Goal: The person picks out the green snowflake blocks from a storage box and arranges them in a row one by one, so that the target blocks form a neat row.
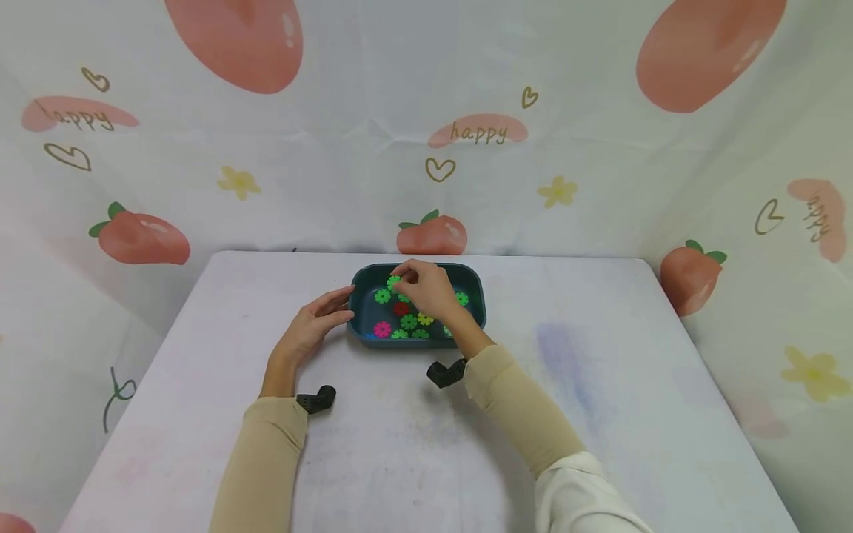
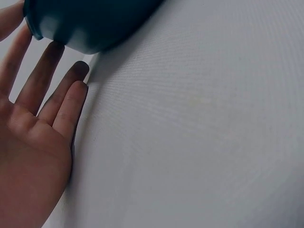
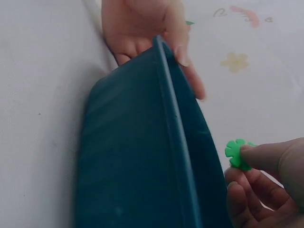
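Observation:
A dark teal plastic tray [image 1: 405,343] sits toward the far side of the table. Loose snowflake building discs lie in it: a pink disc [image 1: 382,329], a red disc [image 1: 400,309], a yellow disc [image 1: 425,319] and several green ones. My right hand [image 1: 432,292] is over the tray, pinching a green snowflake disc [image 3: 234,151] between thumb and fingers, above the rim in the right wrist view. At the tray's left end, my left hand [image 1: 309,326] rests with its fingers nearly straight against the rim. From the left wrist, its fingers [image 2: 71,107] spread beside the tray's outer wall.
The white table [image 1: 400,437] carries faint stains, with a bluish smear right of the tray. A printed cloth [image 1: 360,163] hangs right behind the table's far edge. Black camera mounts [image 1: 318,400] stick out from both wrists.

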Demonstrator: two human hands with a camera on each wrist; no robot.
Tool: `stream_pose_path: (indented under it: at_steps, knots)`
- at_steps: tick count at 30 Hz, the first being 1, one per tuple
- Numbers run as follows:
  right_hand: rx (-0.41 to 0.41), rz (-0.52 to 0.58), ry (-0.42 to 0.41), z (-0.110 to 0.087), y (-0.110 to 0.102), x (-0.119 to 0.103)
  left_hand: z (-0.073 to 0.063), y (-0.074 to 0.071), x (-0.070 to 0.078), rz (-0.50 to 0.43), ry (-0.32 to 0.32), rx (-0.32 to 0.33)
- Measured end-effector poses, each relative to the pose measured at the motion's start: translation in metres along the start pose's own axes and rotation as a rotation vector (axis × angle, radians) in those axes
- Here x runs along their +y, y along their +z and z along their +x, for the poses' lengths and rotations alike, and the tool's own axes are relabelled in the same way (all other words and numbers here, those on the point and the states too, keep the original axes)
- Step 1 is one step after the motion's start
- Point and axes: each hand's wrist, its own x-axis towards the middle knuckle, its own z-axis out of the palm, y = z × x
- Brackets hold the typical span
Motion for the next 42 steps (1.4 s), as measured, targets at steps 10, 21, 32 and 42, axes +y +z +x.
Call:
stream_pose_path:
  at_steps: [10, 21, 32, 42]
  knots:
    - [0.063, 0.064, 0.047, -0.007, -0.016, 0.008, 0.0, 0.001, 0.0, -0.003, 0.011, -0.004]
    - [0.109, 0.134, 0.075, -0.014, -0.03, 0.025, 0.004, -0.001, 0.0, -0.004, -0.007, 0.008]
    - [0.153, 0.19, 0.117, -0.023, -0.056, 0.036, 0.003, 0.001, -0.003, -0.001, -0.013, 0.017]
    - [0.17, 0.348, 0.215, -0.032, -0.071, 0.053, 0.004, 0.002, -0.002, -0.004, -0.013, 0.017]
